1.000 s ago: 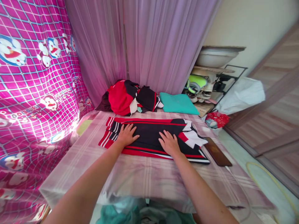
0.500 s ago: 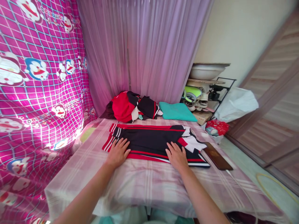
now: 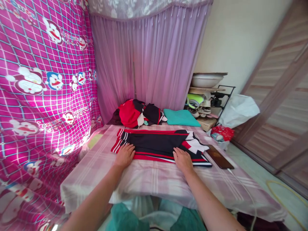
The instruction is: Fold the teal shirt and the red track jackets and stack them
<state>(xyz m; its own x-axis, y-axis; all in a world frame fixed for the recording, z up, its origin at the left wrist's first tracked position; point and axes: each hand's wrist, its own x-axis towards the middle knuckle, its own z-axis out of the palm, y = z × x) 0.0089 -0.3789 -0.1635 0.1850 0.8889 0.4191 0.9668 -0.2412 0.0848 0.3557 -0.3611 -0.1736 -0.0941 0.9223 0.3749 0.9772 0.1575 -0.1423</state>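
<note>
A folded dark navy garment (image 3: 154, 143) lies lengthwise on the cloth-covered table, with red edges, a white panel at its right end and red-and-white striped cuffs at its left end. My left hand (image 3: 125, 155) rests palm down on its near edge, close to the cuffs. Farther right, my right hand (image 3: 182, 159) lies on the same near edge, left of the white panel. Both hands have their fingers laid out over the fabric and hold nothing. A phone (image 3: 220, 157) with a white cable lies just past the garment's right end.
Behind the garment are a heap of red and navy clothes (image 3: 131, 114) and a folded teal cloth (image 3: 181, 117). A shoe rack (image 3: 222, 107) with a white basin (image 3: 207, 80) on top stands at the back right. A pink patterned curtain (image 3: 48, 106) hangs at left.
The view has tilted up, showing more of the curtain's top. Both hands stay on the garment's near edge, and the left hand's fingers are drawn a little closer together.
</note>
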